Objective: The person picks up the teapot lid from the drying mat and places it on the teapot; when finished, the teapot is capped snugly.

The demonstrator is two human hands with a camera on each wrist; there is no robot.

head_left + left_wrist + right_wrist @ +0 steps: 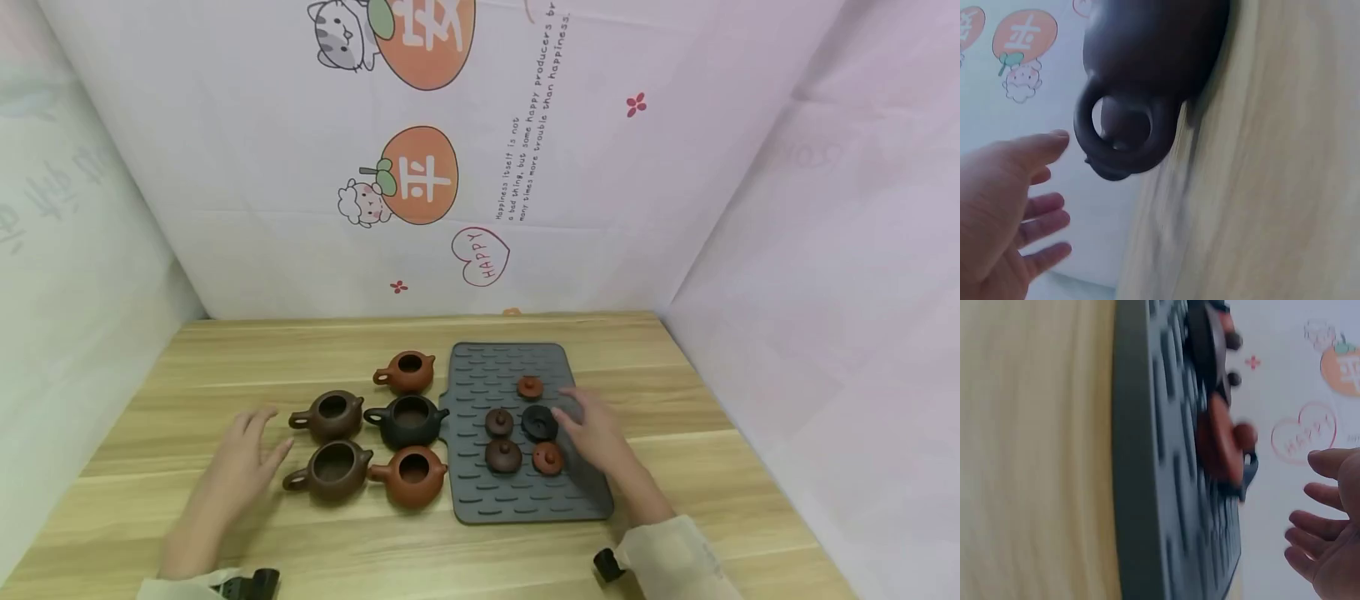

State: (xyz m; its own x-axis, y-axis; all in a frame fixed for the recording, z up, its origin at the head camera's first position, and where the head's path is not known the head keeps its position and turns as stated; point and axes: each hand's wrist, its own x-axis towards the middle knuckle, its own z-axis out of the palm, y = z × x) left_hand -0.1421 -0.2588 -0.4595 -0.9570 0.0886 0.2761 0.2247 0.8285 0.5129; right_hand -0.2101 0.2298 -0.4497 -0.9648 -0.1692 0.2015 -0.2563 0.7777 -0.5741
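My left hand (pixel 238 460) hovers left of several lidless clay teapots, fingers spread and holding nothing. Nearest to it are a brown teapot (pixel 324 486) in front and a smaller brown teapot (pixel 318 423) behind; in the left wrist view a teapot handle (pixel 1082 122) is close to my fingertips without being held. A black teapot (pixel 393 431) and two reddish teapots stand to their right. Over the grey mat's right side, my right hand (pixel 597 435) is empty, fingers relaxed. Beside its fingertips lies a black lid (pixel 531 427), with a reddish-orange lid (pixel 553 468) in front.
The dark grey ridged mat (pixel 517 505) lies right of the teapots. It also bears a small reddish lid (pixel 531 392) and two brown lids (pixel 503 464). Printed white cloth (pixel 585 250) walls in the wooden table (pixel 360 554) at the back and sides.
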